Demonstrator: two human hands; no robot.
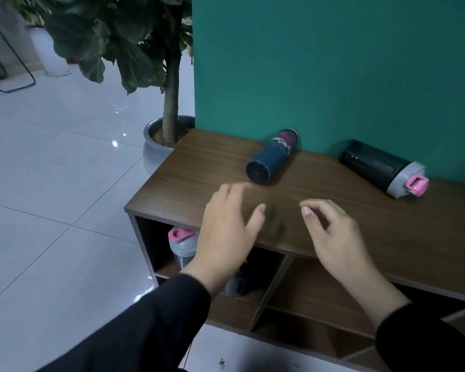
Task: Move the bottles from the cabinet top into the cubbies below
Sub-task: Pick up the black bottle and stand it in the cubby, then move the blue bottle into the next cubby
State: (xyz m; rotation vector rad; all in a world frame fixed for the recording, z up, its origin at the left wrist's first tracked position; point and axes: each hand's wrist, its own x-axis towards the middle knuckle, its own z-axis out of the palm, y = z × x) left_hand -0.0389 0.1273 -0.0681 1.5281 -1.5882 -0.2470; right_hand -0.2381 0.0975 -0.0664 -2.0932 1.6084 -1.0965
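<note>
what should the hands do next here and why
Probably reach the left hand forward to the blue bottle. It lies on its side on the cabinet top, nearest that hand; both hands, including the right hand, are empty. The dark shaker bottle also remains.

A single head-worn wide-angle view looks forward and down from close above the near edge of the counter (333, 210). It faces the far green wall (333, 63), with tiled floor (51, 183) at left.
</note>
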